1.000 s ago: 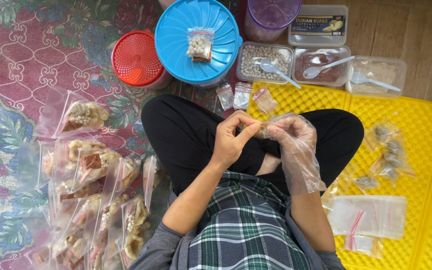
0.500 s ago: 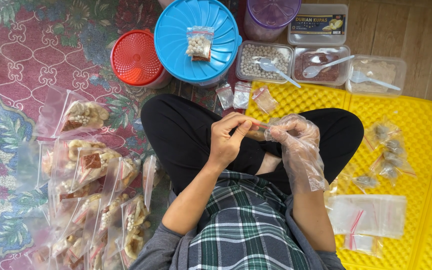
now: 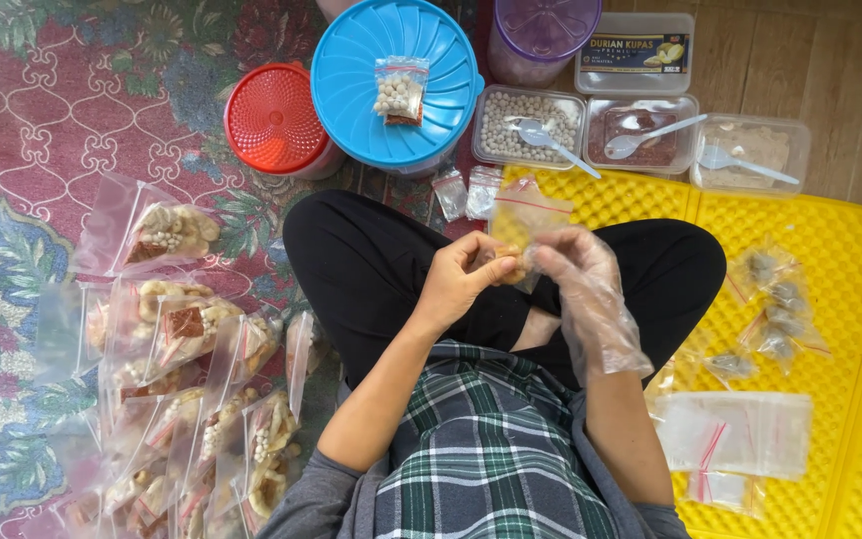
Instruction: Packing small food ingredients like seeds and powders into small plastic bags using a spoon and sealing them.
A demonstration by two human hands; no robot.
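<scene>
I sit cross-legged with both hands over my lap. My bare left hand (image 3: 463, 277) pinches the lower edge of a small clear zip bag (image 3: 529, 210) that holds a bit of brown food. My right hand (image 3: 576, 268), inside a loose clear plastic glove, grips the same bag from the other side. The bag's open top stands up above my fingers. What lies between the fingertips is partly hidden.
Ahead stand a blue lidded tub (image 3: 351, 70) with a filled packet (image 3: 399, 90) on it, a red lid (image 3: 276, 120), a purple tub (image 3: 541, 25) and three trays with spoons (image 3: 551, 140). Filled bags (image 3: 192, 329) lie left on the carpet. Empty bags (image 3: 735, 429) lie right on the yellow mat (image 3: 850, 299).
The small bag now stands up above my fingers, where before it was bunched between my hands. Both hands stay close together over my lap.
</scene>
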